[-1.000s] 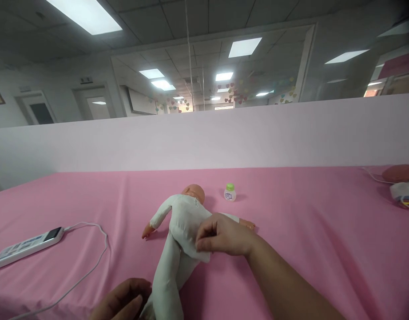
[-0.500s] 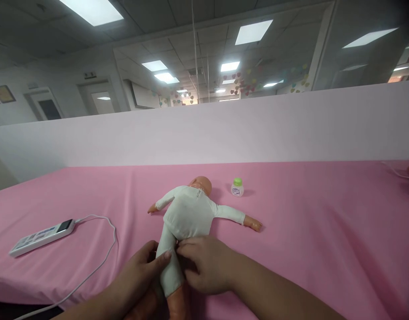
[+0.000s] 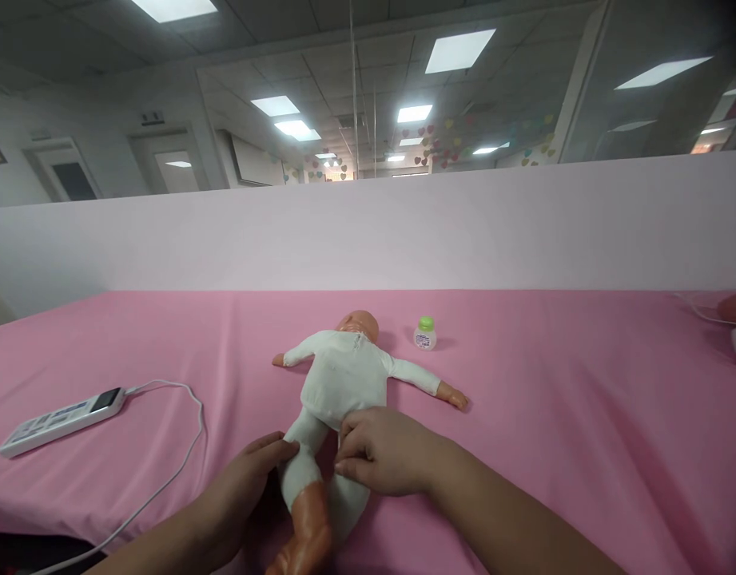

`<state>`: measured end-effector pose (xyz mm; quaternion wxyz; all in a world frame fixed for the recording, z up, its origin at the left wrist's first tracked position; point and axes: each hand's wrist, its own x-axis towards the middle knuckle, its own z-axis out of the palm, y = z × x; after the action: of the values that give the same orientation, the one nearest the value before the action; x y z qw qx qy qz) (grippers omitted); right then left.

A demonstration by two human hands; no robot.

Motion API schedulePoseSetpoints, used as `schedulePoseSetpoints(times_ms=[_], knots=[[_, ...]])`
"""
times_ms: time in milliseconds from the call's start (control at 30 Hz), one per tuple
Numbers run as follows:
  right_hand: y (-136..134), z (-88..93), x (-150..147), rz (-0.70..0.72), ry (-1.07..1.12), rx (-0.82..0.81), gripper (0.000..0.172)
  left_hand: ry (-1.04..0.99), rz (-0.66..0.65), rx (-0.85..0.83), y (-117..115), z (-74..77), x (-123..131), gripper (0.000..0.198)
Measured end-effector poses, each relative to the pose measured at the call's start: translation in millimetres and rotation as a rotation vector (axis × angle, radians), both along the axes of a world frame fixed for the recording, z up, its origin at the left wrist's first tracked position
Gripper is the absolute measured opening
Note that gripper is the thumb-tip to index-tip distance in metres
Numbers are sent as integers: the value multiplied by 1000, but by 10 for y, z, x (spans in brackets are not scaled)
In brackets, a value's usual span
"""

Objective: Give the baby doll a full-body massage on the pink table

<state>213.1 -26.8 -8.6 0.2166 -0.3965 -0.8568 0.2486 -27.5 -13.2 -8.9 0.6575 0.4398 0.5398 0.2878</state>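
Note:
A baby doll (image 3: 342, 375) in a white cloth suit lies on the pink cloth with its arms spread and its bald head pointing away from me. My left hand (image 3: 248, 479) closes on the doll's left-side leg near the knee, thumb on top. That leg is bent, and its bare brown lower part and foot (image 3: 308, 519) show below the cloth. Curled around the upper part of the other leg (image 3: 349, 499) are the fingers of my right hand (image 3: 388, 451). The lower end of this second leg is hidden.
Beyond the doll's right-side arm stands a small clear bottle (image 3: 425, 337) with a green cap. A white power strip (image 3: 61, 422) lies at left, its cord (image 3: 196, 423) running toward me. A low white partition (image 3: 368, 239) borders the pink-covered table (image 3: 553, 383).
The doll's legs have come apart, and the right-side leg now shows under my right hand. My right hand has shifted slightly up and right. The left-side foot has come into view.

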Motion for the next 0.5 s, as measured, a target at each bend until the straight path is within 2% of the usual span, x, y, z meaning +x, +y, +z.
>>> schedulePoseSetpoints(times_ms=[200, 367, 500], knots=[[-20, 72, 114, -38, -25, -42, 16, -44, -20, -30, 14, -62, -50, 22], [-5, 107, 161, -25, -27, -57, 22, -41, -76, 25, -36, -150, -60, 40], [-2, 108, 198, -3, -24, -98, 31, 54, -166, 108, -55, -184, -44, 39]])
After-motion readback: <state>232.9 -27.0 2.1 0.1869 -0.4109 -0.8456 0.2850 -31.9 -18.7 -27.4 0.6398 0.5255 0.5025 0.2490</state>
